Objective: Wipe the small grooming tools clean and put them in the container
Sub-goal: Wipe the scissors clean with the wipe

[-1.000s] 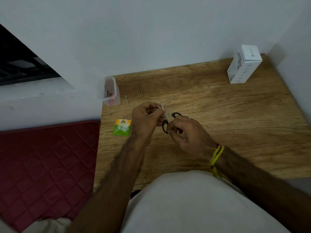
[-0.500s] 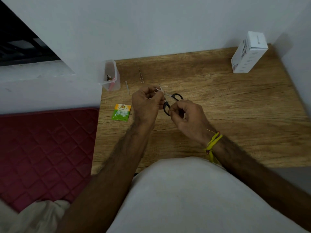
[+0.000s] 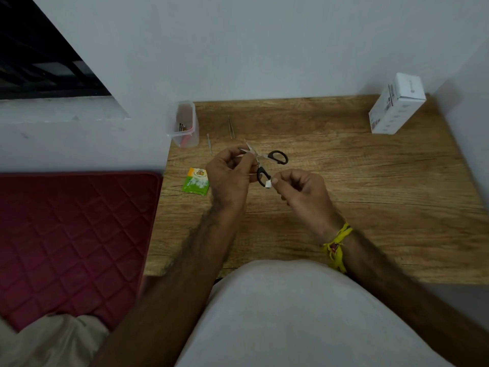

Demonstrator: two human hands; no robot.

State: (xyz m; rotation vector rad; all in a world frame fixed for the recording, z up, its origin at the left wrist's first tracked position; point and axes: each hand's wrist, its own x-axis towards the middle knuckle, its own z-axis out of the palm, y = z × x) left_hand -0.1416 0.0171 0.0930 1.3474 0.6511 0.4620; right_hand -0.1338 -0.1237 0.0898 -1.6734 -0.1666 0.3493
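My left hand [image 3: 229,172] pinches the blades of small scissors [image 3: 278,157] with black handle loops, spread apart above the wooden table [image 3: 344,186]. My right hand [image 3: 299,189] pinches a small white wipe pad [image 3: 268,184] just below the nearer handle loop. A clear plastic container [image 3: 183,125] stands at the table's back left corner with a few tools inside. Tweezers [image 3: 231,127] and a thin metal pick [image 3: 209,144] lie on the table beside the container.
A green and orange sachet [image 3: 196,180] lies left of my left hand. A white box [image 3: 397,104] stands at the back right corner. A dark red quilted mat [image 3: 68,239] covers the floor to the left. Walls close the back and right.
My right hand has come off the scissor handle and now holds the white pad below it. The scissor handles have opened wider.
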